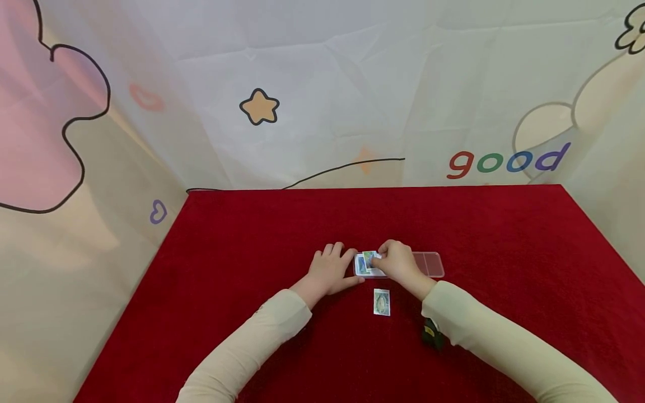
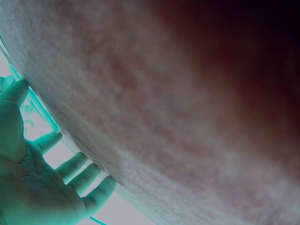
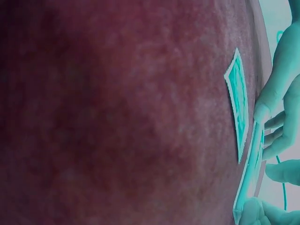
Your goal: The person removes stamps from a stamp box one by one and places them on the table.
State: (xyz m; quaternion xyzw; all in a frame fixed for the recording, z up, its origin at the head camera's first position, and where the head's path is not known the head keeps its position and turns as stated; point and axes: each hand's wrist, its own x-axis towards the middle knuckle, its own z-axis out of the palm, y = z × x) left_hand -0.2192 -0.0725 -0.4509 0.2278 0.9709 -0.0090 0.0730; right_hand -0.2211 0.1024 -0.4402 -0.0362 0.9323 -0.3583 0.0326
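A shallow clear plastic case [image 1: 374, 276] lies on the red cloth with small printed cards in it, and its transparent lid [image 1: 428, 264] is spread out to the right. My left hand [image 1: 330, 271] rests at the case's left end, thumb at the near corner and index finger at the far corner, the fingers fairly straight and spread. Over the case, my right hand [image 1: 400, 263] pinches a small picture card [image 1: 369, 258] between thumb and finger. Another card [image 1: 382, 302] lies flat on the cloth just in front of the case; it also shows in the right wrist view.
A small dark object with a yellow mark [image 1: 430, 334] sits partly under my right sleeve. The red cloth [image 1: 272, 224] covers the table, whose far edge meets a printed fabric backdrop [image 1: 322, 112]. Bare cloth fills most of both wrist views.
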